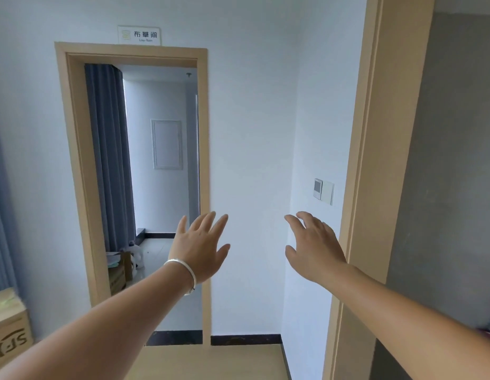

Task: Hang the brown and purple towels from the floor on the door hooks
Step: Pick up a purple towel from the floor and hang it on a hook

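The brown and purple towels do not show anywhere in this view, so nobody can tell where they lie next to the hands. The door hooks cannot be seen either.

The person holds both arms out in front. The left hand (201,246) is up in the air with its fingers spread wide and its grip holds nothing. A silver bracelet (183,272) sits on that wrist. The right hand (313,248) is also up in the air, fingers spread and a little bent, and its grip holds nothing too. The two hands are well apart from each other.

Far behind the left hand is an open doorway (134,171) with a light wood frame. A small sign (139,35) hangs above it. Through the doorway a grey curtain (109,149) hangs on the left. A white wall (252,133) stands behind the hands. A light switch (324,191) is on the wall to the right, near another wood door frame (375,160). A cardboard box (9,330) sits near on the left.
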